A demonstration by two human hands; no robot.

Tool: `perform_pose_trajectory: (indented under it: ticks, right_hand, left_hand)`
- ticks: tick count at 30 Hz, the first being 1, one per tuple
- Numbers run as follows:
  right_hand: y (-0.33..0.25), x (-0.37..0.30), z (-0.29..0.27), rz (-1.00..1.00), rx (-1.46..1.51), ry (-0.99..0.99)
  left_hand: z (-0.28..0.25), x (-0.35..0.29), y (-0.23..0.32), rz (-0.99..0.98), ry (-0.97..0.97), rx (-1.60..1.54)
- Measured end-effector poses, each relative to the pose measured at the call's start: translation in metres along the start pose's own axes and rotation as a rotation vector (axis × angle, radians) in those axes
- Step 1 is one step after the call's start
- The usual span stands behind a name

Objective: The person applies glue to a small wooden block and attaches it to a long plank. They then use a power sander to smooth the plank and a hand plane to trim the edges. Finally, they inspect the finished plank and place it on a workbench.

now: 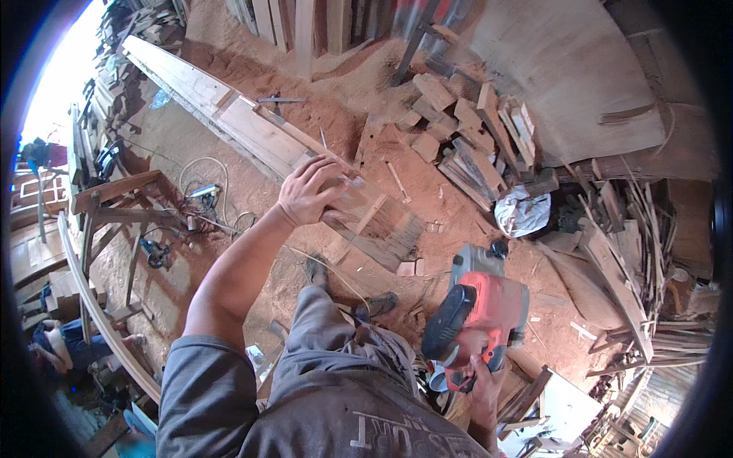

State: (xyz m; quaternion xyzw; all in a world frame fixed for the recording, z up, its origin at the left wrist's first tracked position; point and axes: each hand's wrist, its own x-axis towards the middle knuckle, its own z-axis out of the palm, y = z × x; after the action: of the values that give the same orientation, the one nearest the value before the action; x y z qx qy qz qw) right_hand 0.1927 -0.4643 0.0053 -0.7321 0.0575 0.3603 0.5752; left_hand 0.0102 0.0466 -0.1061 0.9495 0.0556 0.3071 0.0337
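A long pale wooden plank (259, 131) runs from the far left toward me, with a narrow wooden strip along its right edge. Over its near end lies my left hand (311, 189), palm down and fingers stretched across the wood. Off to my right, clear of the plank, hangs a red electric planer (489, 305) with a black side cover and a grey base. My right hand (482, 385) is wrapped round its rear handle; part of that hand is hidden by the tool.
Sawdust covers the ground (351, 91). Wood offcuts (458, 130) lie piled ahead to the right, near a crumpled white bag (523, 212). Wooden sticks (634, 259) crowd the right side. A wooden trestle (114, 202) and a loose cable (221, 172) are on the left.
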Motion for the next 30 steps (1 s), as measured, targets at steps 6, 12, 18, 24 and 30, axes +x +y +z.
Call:
perform_pose_trajectory:
  ticks: [6, 12, 18, 24, 30]
  right_hand:
    - [-0.062, -0.027, 0.080, -0.188, -0.262, -0.146]
    - [-0.096, -0.013, 0.146, -0.383, -0.556, -0.326]
    - [-0.119, 0.025, 0.167, -0.474, -0.768, -0.517]
    - [-0.149, 0.058, 0.158, -0.348, -0.862, -0.726]
    - [-0.163, 0.085, 0.176, -0.310, -0.873, -0.822]
  left_hand:
    - [-0.010, 0.005, -0.003, -0.297, 0.233, -0.381]
    - [-0.077, 0.059, 0.011, -0.824, 0.227, -0.836]
    - [-0.092, 0.104, 0.027, -0.803, -0.163, -0.573]
    - [-0.074, 0.109, 0.039, -0.956, -0.042, -0.490]
    - [-0.071, 0.109, 0.033, -1.053, 0.030, -0.396]
